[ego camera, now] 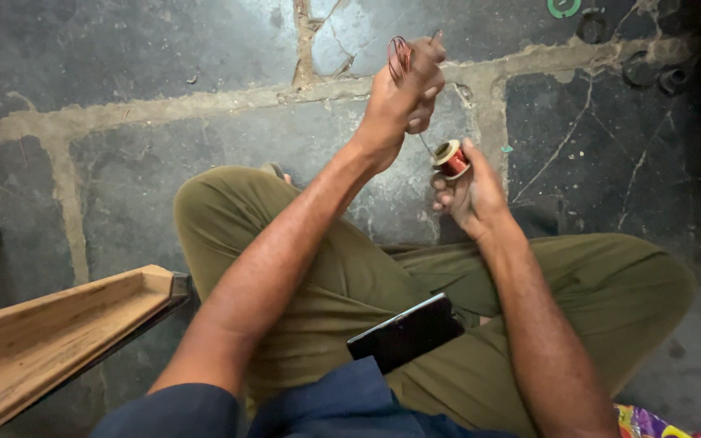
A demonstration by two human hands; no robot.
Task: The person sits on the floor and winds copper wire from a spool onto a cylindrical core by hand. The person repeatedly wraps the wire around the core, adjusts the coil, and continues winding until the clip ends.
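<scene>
Nearest the lens, a dark phone (406, 332) lies on the lap, resting on the olive trousers (350, 276) of the cross-legged person, just above a fold of blue shirt (318, 405).

Farther out, the right hand (468, 191) is closed around a small spool (451, 158) wound with reddish copper wire, its pale flange facing up between thumb and fingers. A thin strand of wire (425, 144) runs up from the spool to the left hand (403, 93), which is raised higher and farther from the body. That hand is clenched on a small loop of the same wire (399, 55), the coil sticking out above the knuckles. The two hands are near each other but apart, joined only by the strand.

Beneath them is a floor (164, 49) of dark stone slabs with pale, cracked mortar joints. At the lower left a wooden channel-shaped moulding (58, 324) slants in beside the left knee. Several dark rings and one green ring (563, 7) lie on the floor at the upper right. A bit of colourful wrapper (651, 423) shows at the bottom right corner.
</scene>
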